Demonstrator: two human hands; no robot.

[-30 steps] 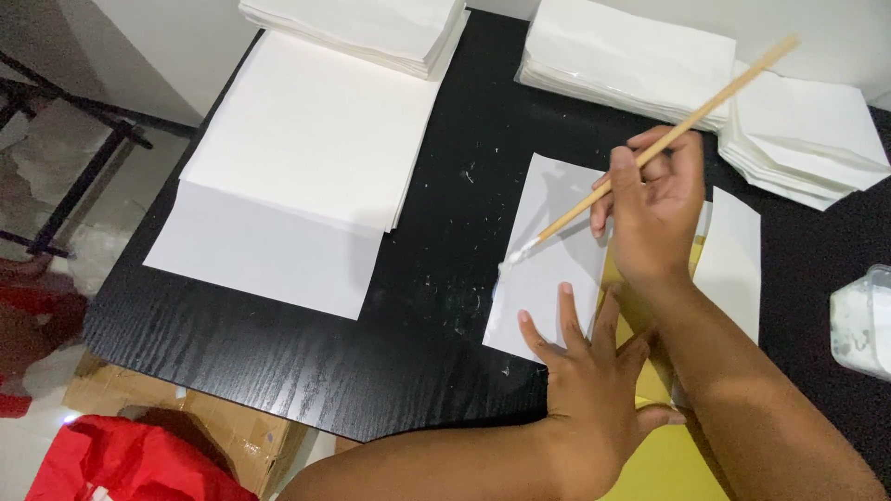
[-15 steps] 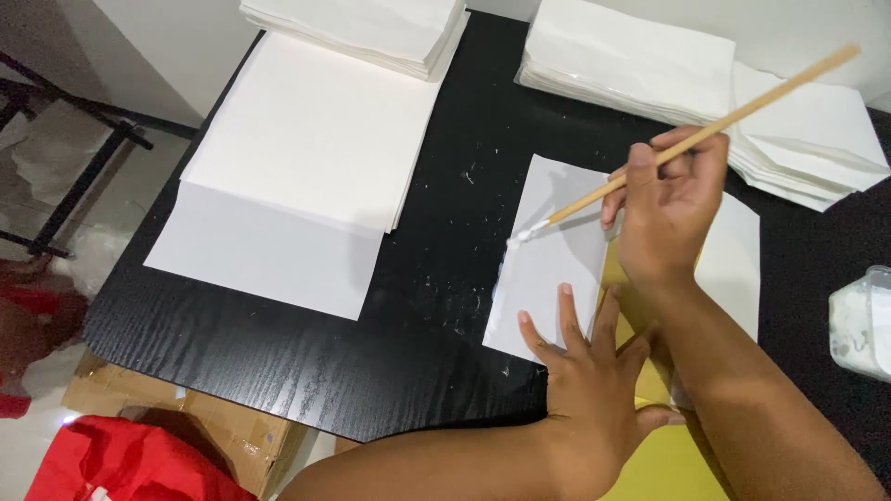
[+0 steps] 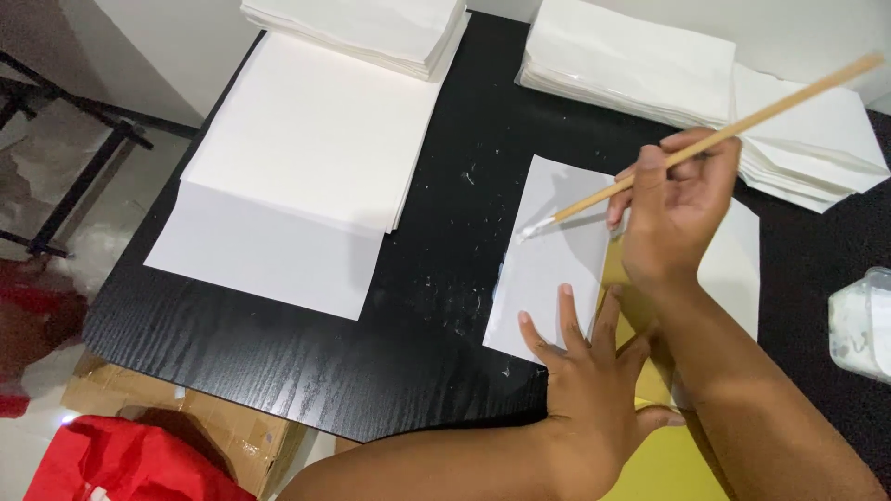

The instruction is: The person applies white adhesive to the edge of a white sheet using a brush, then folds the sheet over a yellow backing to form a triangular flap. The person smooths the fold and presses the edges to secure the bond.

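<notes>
Under the left hand (image 3: 594, 390), spread flat with fingers wide, lay a white paper sheet (image 3: 552, 269). Above it, the right hand (image 3: 677, 199) gripped a wooden brush (image 3: 705, 139), its tip touching the sheet.

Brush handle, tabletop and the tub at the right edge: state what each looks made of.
Brush handle: pale, unpainted wood or bamboo, matte. Tabletop: black wood or wood-look laminate, its grain lines visible. Tub: probably translucent plastic with white contents.

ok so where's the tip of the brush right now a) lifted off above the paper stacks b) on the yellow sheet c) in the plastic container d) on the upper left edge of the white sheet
d: the brush in the right hand has its white tip at the upper left edge of the white sheet, which the left hand presses flat.
</notes>
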